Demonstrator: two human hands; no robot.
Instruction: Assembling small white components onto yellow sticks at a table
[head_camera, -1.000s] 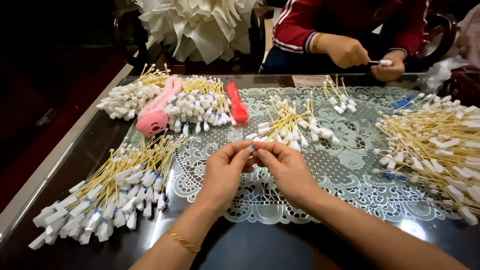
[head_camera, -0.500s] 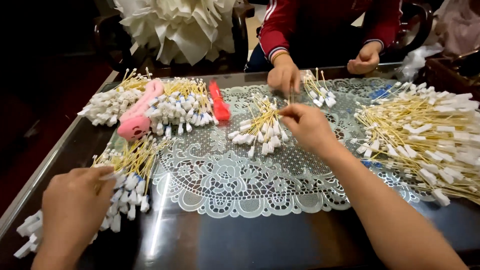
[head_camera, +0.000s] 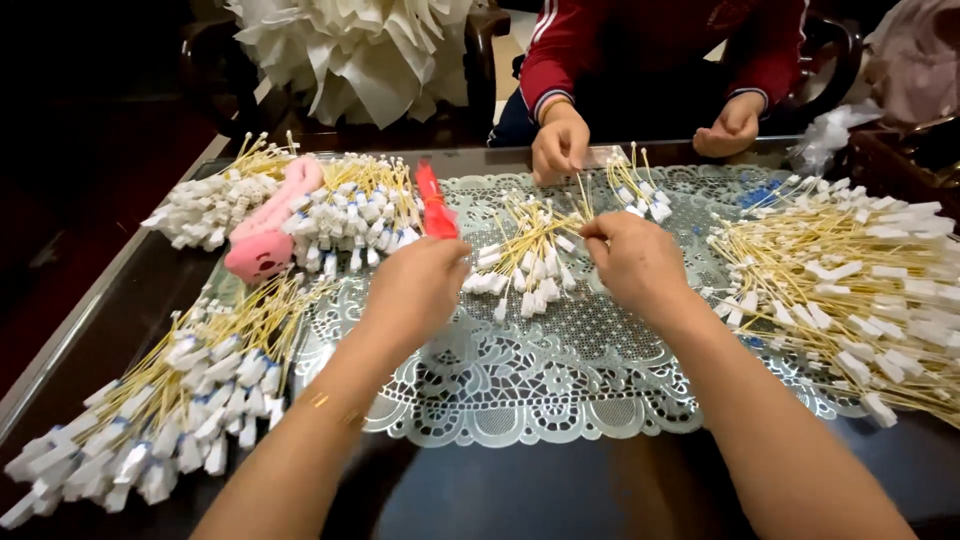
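Two hands (head_camera: 420, 290) (head_camera: 632, 262) reach one tagged-string pile (head_camera: 525, 262).

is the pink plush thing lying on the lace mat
No, the pink plush toy lies left of the lace mat, on the dark table among bundles of white-tipped sticks.

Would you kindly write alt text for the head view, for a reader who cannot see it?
Both hands, left and right, reach into a small pile of yellow sticks with white tags on a lace mat. Larger piles lie at both sides, and another person's hands work across the table.
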